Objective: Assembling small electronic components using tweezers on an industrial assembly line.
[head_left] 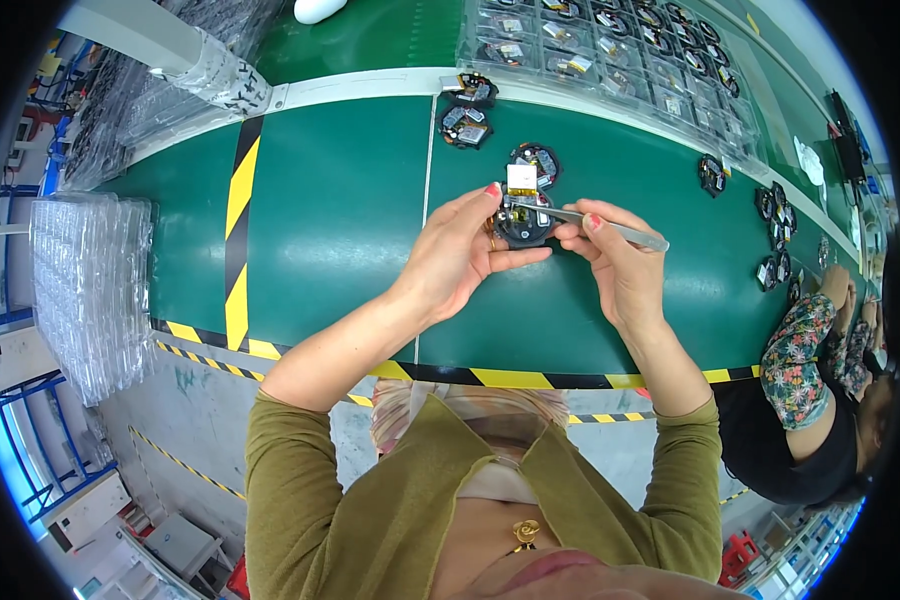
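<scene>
My left hand (457, 246) grips a round black electronic module (523, 229) by its left side, over the green table. A silvery-white battery pouch (522, 177) with a yellowish strip stands out at the module's upper edge. In my right hand (620, 256) is a pair of metal tweezers (615, 230), pinched between thumb and fingers. Their tips reach over the module's inner parts, just below the battery pouch; whether they grip anything there is too small to tell. Another round module (545, 160) lies right behind the held one.
Two more modules (465, 127) lie at the table's back rail. Clear trays (610, 50) full of modules stand beyond it. Loose modules (776, 215) lie at the right, near a co-worker's flowered sleeve (800, 345). Stacked clear trays (90, 290) rise at the left. Striped tape marks the table's front edge.
</scene>
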`<state>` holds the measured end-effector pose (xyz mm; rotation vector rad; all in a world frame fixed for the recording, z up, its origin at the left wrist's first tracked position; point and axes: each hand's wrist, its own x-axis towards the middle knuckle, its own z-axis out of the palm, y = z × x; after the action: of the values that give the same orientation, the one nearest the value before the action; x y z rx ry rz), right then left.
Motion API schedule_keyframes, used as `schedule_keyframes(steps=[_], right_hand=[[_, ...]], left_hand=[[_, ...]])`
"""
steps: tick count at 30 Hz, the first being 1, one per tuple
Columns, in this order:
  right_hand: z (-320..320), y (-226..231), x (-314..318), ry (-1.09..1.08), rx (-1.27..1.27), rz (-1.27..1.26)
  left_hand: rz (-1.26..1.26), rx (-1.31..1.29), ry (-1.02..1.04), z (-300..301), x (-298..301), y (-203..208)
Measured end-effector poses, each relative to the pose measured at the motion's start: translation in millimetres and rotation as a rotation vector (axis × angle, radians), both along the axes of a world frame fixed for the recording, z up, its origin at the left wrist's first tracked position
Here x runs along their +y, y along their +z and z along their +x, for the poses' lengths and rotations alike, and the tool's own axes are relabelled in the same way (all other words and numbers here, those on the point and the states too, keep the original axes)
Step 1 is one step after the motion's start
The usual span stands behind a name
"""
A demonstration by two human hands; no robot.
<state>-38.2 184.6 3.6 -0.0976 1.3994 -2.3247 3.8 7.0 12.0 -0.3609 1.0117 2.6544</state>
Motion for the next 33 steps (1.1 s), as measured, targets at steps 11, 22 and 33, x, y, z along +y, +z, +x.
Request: schedule_keyframes(steps=[11,22,33], right_hand=[[-4.0,1.0,4.5,0.002,-0.112,-0.013],[-3.7,1.7,4.7,-0.019,-0.160,0.005],[-3.8,2.9,5.1,-0.015,-0.163,-0.006]], left_hand=[[-0.032,0.004,-0.019,0.0,2.2,-0.3],[-0.058,0.054,-0.024,-0.2,2.8,-0.5],[-0.060,0.026,-0.024,-1.7,1.7,-0.3]])
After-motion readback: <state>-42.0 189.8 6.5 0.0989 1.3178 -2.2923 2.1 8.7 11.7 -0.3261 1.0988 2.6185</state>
